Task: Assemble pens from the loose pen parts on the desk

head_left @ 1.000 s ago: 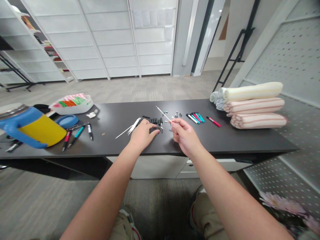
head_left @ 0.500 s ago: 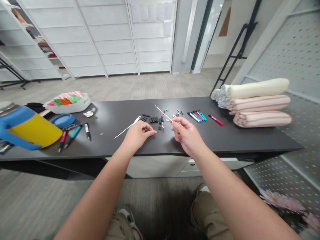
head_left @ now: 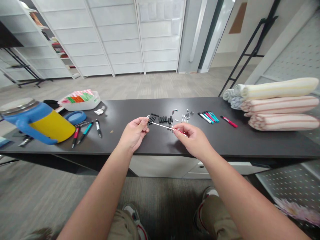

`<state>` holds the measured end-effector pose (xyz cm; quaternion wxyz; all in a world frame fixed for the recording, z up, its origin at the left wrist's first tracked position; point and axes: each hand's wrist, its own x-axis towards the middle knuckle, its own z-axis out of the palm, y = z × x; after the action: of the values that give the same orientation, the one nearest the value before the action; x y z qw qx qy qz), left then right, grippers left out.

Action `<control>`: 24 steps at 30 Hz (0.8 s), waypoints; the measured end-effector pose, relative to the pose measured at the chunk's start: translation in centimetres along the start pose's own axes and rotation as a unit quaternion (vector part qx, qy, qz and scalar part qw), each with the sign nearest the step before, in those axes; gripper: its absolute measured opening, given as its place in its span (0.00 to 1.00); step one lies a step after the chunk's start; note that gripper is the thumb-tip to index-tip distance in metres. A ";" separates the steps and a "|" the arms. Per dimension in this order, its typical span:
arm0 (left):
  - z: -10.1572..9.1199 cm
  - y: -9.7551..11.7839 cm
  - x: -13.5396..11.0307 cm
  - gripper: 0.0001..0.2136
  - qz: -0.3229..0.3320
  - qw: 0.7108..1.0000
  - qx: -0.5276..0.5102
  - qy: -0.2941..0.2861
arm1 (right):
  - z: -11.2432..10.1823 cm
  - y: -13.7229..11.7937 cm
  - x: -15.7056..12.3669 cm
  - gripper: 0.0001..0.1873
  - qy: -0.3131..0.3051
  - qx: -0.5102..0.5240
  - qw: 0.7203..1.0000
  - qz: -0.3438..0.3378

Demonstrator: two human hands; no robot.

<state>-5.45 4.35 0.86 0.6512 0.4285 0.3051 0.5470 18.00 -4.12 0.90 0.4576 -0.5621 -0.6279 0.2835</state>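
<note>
Right now your right hand (head_left: pixel 191 136) has a thin white pen refill (head_left: pixel 163 125) pinched between thumb and fingers, and a bit of red shows along it at your grip. The refill sits above the desk (head_left: pixel 112 143), pointing across toward your left hand, its free end near those fingertips but apart from them. Your left hand (head_left: pixel 135 133) is raised just over the desk with the thumb and forefinger brought together; you can't tell from this view whether anything is caught between them.

Just beyond your left fingertips lie several slim black tubes (head_left: pixel 151 120), with a single one set crosswise behind them. To their right you have a short row of black pen grips (head_left: pixel 163 119), then scattered small metal pen parts (head_left: pixel 187 116) behind your right hand. Farther right, a side-by-side group of white, red and teal pen barrels (head_left: pixel 210 116) lies near one separate red barrel (head_left: pixel 229 121), and rolled towels (head_left: pixel 282 101) are stacked past that.

Over on your left, three pens (head_left: pixel 85 132) lie beside a blue-and-yellow mug (head_left: pixel 47 123). Behind them are a round blue lid (head_left: pixel 75 117) and a white plastic basket (head_left: pixel 86 105) of colourful packets.
</note>
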 end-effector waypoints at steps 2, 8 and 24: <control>0.0 -0.1 0.1 0.18 -0.002 1.000 0.003 -0.004 | 0.0 0.1 0.0 0.12 0.000 0.008 1.000 0.005; -0.3 -0.4 0.2 0.17 -0.012 1.000 0.018 -0.013 | 0.1 0.3 0.0 0.11 0.005 -0.012 1.000 0.007; -0.5 -0.5 0.1 0.16 -0.032 0.998 0.055 -0.028 | 0.1 0.1 0.1 0.11 0.004 -0.030 1.000 0.006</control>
<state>-5.66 4.59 0.21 0.6523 0.4687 0.3296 0.4963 17.96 -4.03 0.81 0.4415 -0.5807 -0.6306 0.2649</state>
